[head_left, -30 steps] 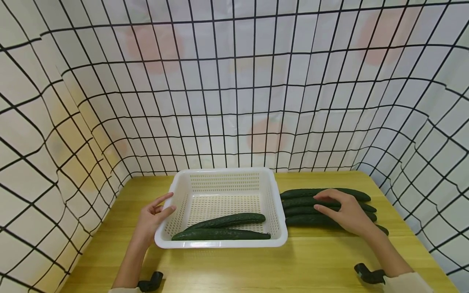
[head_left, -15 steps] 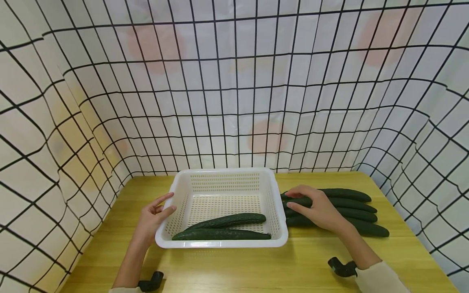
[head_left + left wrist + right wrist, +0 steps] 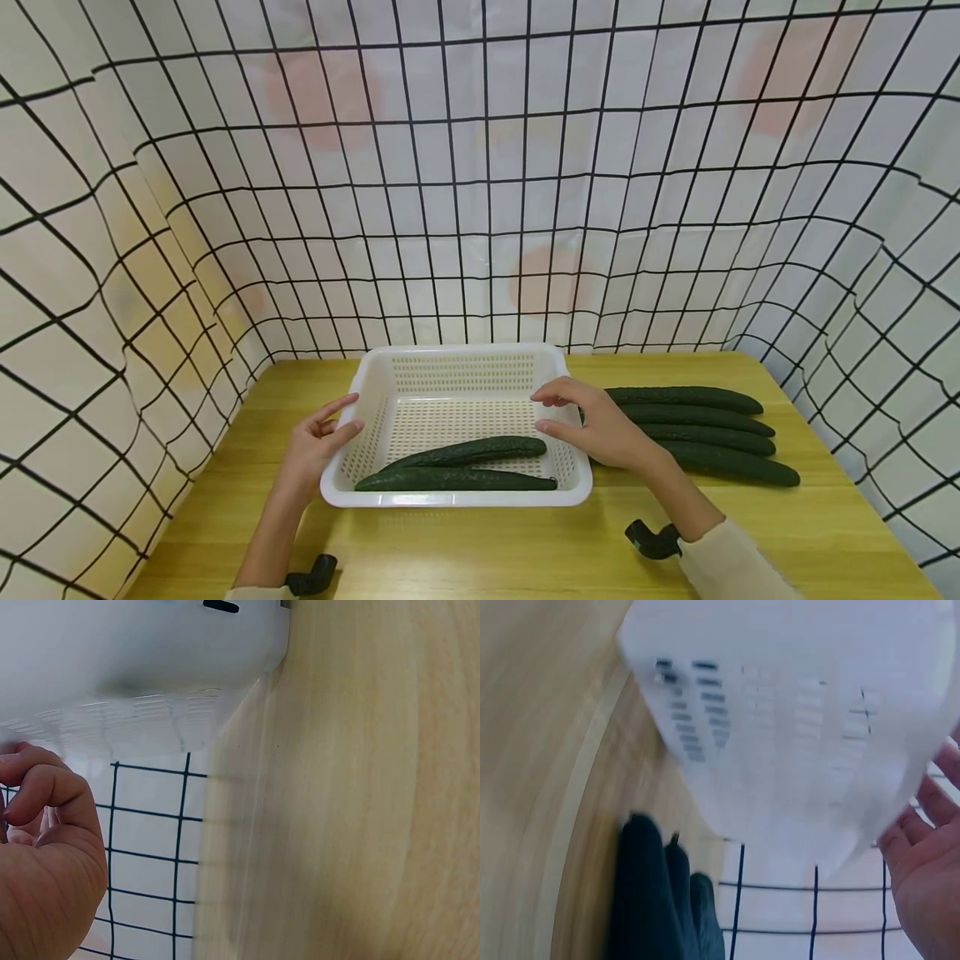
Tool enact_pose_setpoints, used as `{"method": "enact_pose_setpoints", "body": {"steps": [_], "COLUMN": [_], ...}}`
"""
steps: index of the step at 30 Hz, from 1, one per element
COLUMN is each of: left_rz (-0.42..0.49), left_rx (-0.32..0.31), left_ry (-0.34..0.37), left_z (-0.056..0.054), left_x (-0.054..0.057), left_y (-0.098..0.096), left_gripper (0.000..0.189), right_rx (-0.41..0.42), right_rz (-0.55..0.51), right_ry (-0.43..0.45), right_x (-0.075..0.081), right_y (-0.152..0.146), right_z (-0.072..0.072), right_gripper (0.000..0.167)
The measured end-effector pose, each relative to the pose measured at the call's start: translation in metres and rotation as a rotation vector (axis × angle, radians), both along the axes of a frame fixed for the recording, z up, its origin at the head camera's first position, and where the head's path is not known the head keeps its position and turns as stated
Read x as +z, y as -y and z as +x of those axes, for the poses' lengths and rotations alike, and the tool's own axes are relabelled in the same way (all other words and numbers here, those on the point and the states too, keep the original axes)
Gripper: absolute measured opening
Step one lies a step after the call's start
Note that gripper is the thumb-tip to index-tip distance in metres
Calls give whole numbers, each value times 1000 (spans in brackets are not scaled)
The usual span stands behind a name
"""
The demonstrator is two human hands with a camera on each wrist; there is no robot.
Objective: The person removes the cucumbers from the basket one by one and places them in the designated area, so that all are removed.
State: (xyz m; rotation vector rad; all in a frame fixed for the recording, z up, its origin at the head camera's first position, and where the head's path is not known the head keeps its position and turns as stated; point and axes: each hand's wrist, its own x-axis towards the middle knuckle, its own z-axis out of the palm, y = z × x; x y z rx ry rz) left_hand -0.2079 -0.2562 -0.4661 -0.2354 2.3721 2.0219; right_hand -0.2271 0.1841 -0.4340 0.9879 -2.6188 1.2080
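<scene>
A white plastic basket [image 3: 453, 500] with slotted sides stands on the table, with two dark green cucumbers [image 3: 465, 452] lying near its front wall. At its left rim is my left hand [image 3: 309, 450], holding the rim with thumb over it and the other fingers outside. In the left wrist view, curled fingers [image 3: 56, 791] show right under the basket's edge. My right hand [image 3: 592, 423] reaches over the right rim, thumb and fingers spread apart with nothing between them. Several more cucumbers [image 3: 701, 419] lie side by side just right of the basket, their near ends partly hidden by my right hand.
A wooden table [image 3: 480, 554] lies beneath everything. Black wire grid [image 3: 487, 233] over pale sheeting encloses the back and both sides. Black curved pieces are strapped at the left wrist [image 3: 311, 575] and the right wrist [image 3: 654, 540].
My right hand has moved left, from above the cucumbers on the table to over the basket's right rim, carrying nothing. The left hand and the basket have stayed in place.
</scene>
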Motion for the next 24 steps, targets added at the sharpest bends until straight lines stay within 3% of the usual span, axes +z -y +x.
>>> {"method": "enact_pose_setpoints", "body": {"steps": [10,16,24], "left_rz": [5,5,7], "left_rx": [-3,-5,5], "left_ry": [-3,-4,-4], "left_z": [-1,-1,-1], "left_x": [-1,0,0], "left_y": [0,0,0], "left_gripper": [60,60,60], "right_rx": [82,136,148], "right_rz": [20,41,112], "right_ry": [89,90,126], "right_x": [1,2,0], "right_y": [32,47,66], "right_z": [-6,-9,-13], "right_gripper": [42,44,49]}}
